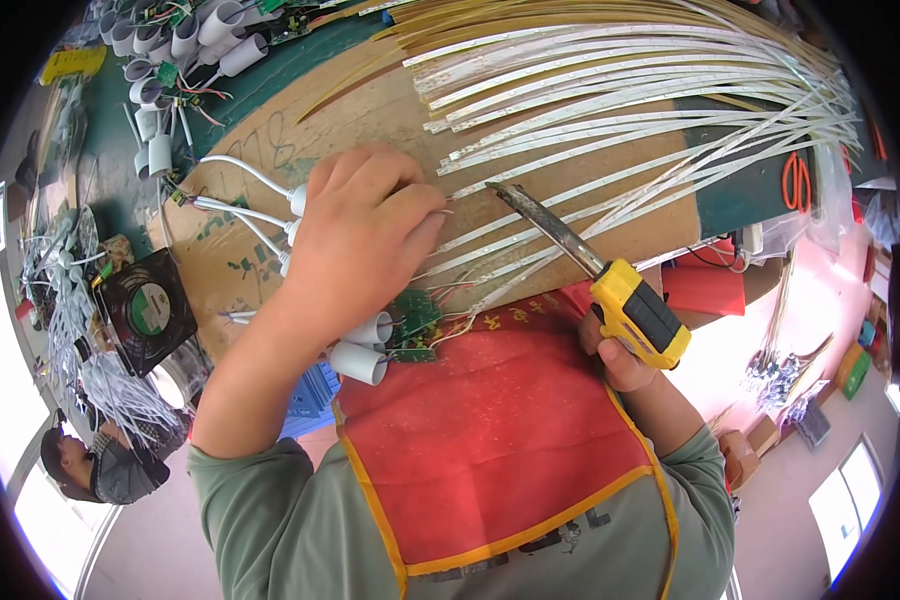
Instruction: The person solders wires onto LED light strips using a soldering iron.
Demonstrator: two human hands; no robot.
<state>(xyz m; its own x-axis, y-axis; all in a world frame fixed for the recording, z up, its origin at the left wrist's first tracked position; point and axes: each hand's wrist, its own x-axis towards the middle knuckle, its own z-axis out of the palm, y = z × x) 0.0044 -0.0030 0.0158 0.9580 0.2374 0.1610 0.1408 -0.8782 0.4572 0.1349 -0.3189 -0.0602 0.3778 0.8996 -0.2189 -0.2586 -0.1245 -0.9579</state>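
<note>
The left hand (pixel 355 240) lies palm down on the brown cardboard sheet (pixel 530 150) that covers the middle of the desk (pixel 120 170). Its fingers are curled and pinch the near ends of the white LED strips (pixel 610 110), which fan out toward the desk's far right corner. The right hand (pixel 620 360) is closed around the yellow and black handle of a soldering iron (pixel 580 265), whose dark tip points at the strip ends just beside the left fingertips.

This looks like the soldering step, with thin wires being joined to strip ends. The next move would call for a steady tip on the pad while the left hand keeps the strip flat.

At the desk's near edge, a small green circuit board (pixel 415 322) with white plastic caps (pixel 360 362) lies against the red apron (pixel 490 440). More white caps and boards are heaped loose at the far left corner (pixel 185 40). No bin or tray shows. A black fan (pixel 145 310) sits at the left edge, orange scissors (pixel 796 182) at the right.
</note>
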